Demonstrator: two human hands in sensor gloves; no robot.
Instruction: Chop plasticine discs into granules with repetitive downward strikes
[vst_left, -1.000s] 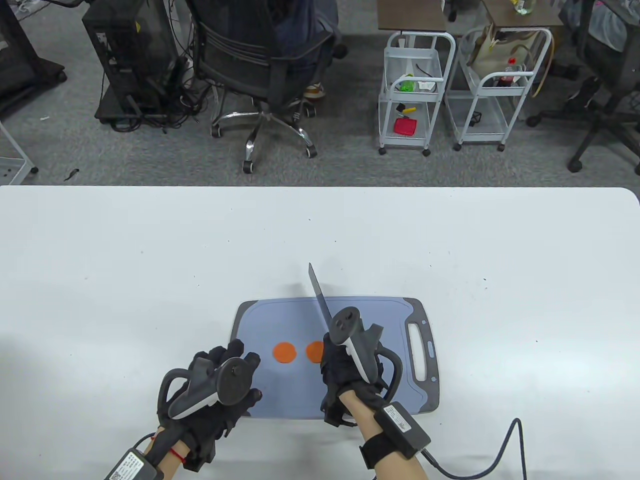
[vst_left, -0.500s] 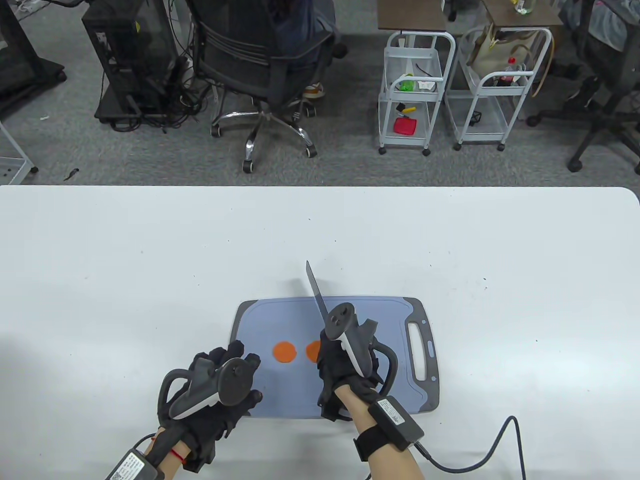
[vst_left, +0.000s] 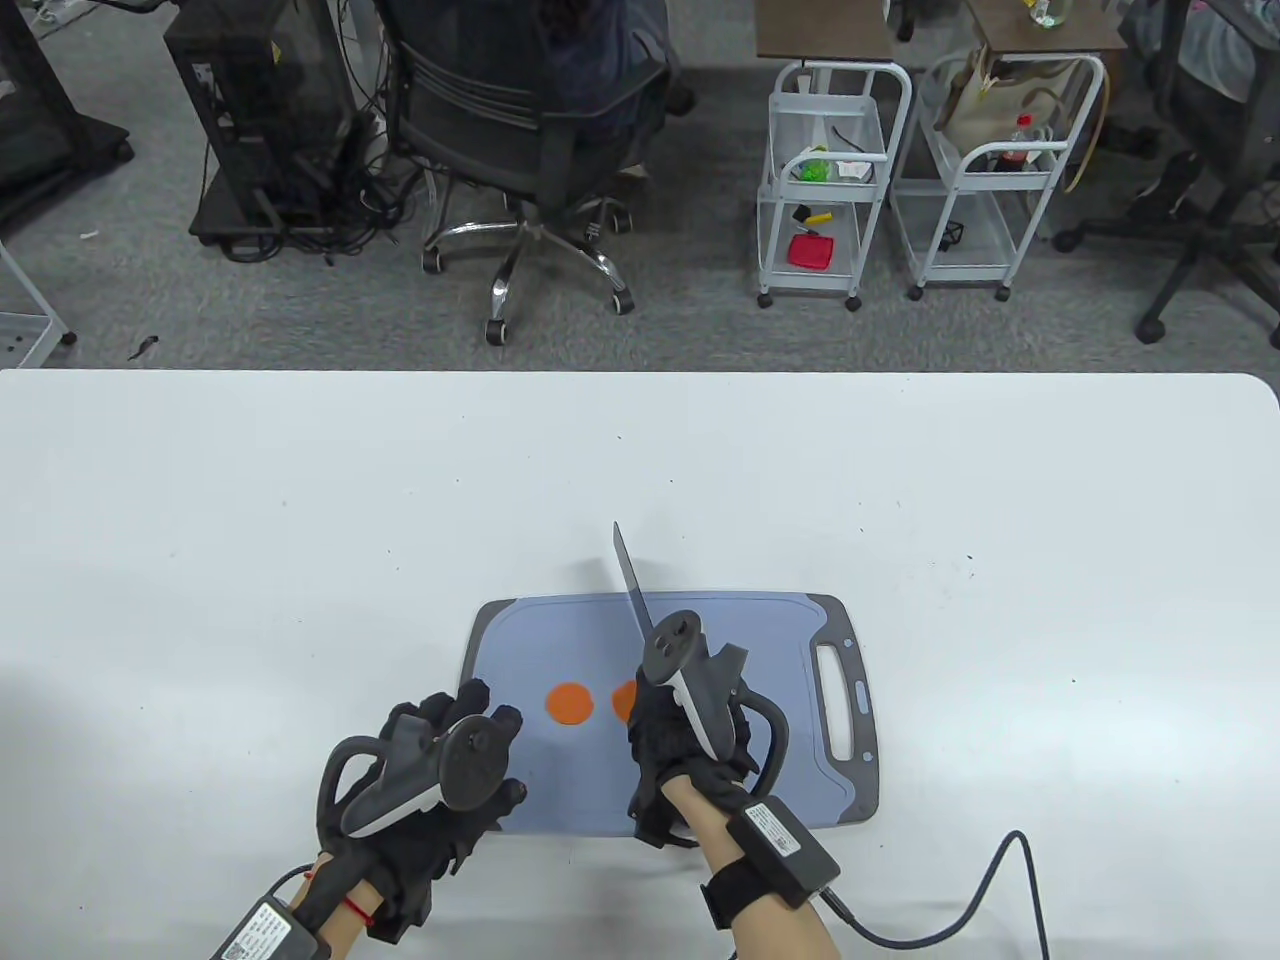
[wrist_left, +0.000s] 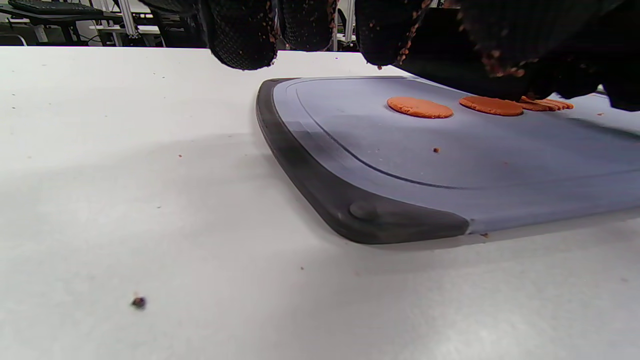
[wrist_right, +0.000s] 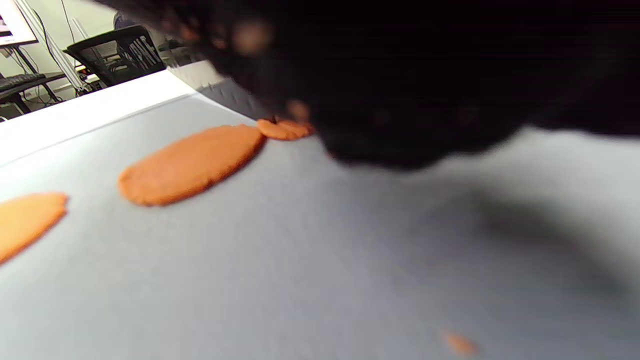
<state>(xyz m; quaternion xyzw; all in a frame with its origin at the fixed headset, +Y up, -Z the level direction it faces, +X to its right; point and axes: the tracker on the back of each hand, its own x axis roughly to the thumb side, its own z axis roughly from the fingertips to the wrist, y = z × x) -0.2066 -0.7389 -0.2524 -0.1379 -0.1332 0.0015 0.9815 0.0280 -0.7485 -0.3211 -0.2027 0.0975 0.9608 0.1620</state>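
A blue-grey cutting board (vst_left: 560, 640) lies near the table's front edge. Two flat orange plasticine discs lie on it: the left disc (vst_left: 570, 704) in full view, the right disc (vst_left: 626, 700) half hidden by my right hand. My right hand (vst_left: 665, 735) grips a knife by its handle; the blade (vst_left: 632, 585) points away from me, raised over the board's far edge. My left hand (vst_left: 480, 725) hovers at the board's front left corner, its fingers (wrist_left: 242, 35) holding nothing. The left wrist view shows both discs (wrist_left: 420, 107) and a sliced orange piece (wrist_left: 545, 104) behind them.
Small orange crumbs lie on the board (wrist_left: 436, 149) and a dark crumb on the white table (wrist_left: 138, 302). The board's handle slot (vst_left: 832, 700) is at its right end. A cable (vst_left: 985, 890) trails from my right wrist over the table.
My right hand with the knife has shifted slightly left and toward me, covering more of the right disc. The left hand and the discs have not moved.
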